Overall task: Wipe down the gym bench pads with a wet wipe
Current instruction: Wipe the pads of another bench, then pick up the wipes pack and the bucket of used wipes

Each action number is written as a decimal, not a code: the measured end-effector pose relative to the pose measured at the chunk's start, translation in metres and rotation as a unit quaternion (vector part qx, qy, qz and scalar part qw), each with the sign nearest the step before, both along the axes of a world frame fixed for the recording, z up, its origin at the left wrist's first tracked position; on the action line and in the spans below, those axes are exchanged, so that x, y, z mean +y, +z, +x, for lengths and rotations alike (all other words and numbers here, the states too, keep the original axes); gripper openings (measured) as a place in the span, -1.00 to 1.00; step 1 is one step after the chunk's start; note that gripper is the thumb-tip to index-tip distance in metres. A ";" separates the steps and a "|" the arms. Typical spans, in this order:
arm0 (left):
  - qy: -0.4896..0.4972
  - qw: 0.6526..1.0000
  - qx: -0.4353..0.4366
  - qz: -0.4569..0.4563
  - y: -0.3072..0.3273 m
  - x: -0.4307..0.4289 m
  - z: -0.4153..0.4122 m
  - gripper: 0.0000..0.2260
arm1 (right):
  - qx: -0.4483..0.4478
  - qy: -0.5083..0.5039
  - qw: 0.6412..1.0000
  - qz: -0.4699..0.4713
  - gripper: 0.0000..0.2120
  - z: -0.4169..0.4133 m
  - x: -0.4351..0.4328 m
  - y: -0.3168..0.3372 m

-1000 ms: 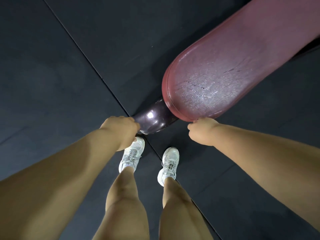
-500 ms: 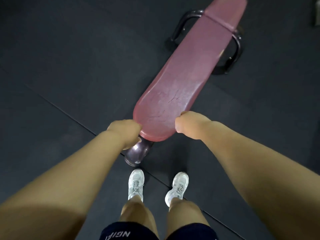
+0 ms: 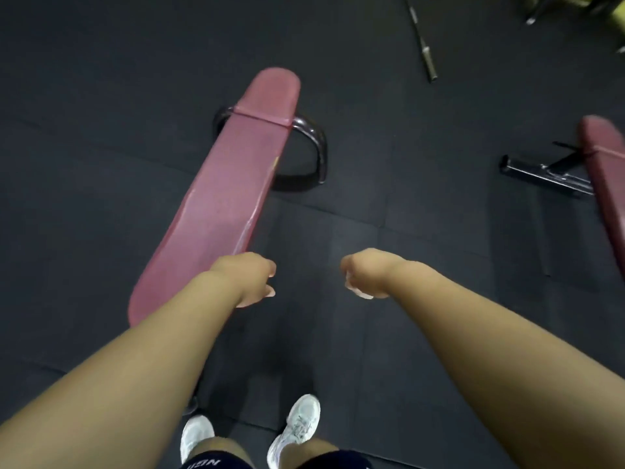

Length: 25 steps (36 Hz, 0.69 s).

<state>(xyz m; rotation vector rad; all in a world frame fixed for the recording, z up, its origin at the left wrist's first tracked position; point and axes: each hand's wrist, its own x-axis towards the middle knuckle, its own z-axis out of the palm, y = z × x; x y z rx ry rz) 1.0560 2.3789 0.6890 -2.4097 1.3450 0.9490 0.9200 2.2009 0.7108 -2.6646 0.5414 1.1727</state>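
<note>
The long maroon bench pad [image 3: 220, 198] runs from the lower left up to the middle, with a seam near its far end and a black metal loop foot [image 3: 316, 154] behind. My left hand [image 3: 248, 277] hovers with curled fingers over the pad's near right edge and holds nothing I can see. My right hand [image 3: 367, 274] hangs over the bare floor to the right of the bench, fingers curled under; only pale nail tips show beneath it. No wet wipe is in view.
Black rubber floor tiles [image 3: 422, 214] surround the bench. A second maroon bench [image 3: 605, 184] with a chrome foot bar [image 3: 544, 174] stands at the right edge. A barbell [image 3: 424, 52] lies at the back right. My white shoes [image 3: 297, 424] stand by the bench's near end.
Both hands have let go of the bench's near end and lifted off it. The view has risen and shifted right, so the bench now lies left of me.
</note>
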 end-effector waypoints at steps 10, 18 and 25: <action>-0.124 0.992 -0.027 -0.024 0.056 -0.164 -0.028 -0.63 | -0.112 -0.221 0.968 -0.024 -0.66 -0.075 -0.146 0.050; -0.206 0.977 -0.052 -0.033 0.087 -0.306 0.000 -0.66 | -0.107 -0.269 0.956 -0.053 -0.93 -0.069 -0.260 0.079; -0.286 0.956 -0.061 -0.036 0.119 -0.462 0.046 -0.64 | -0.099 -0.311 0.943 -0.068 -0.57 -0.039 -0.379 0.115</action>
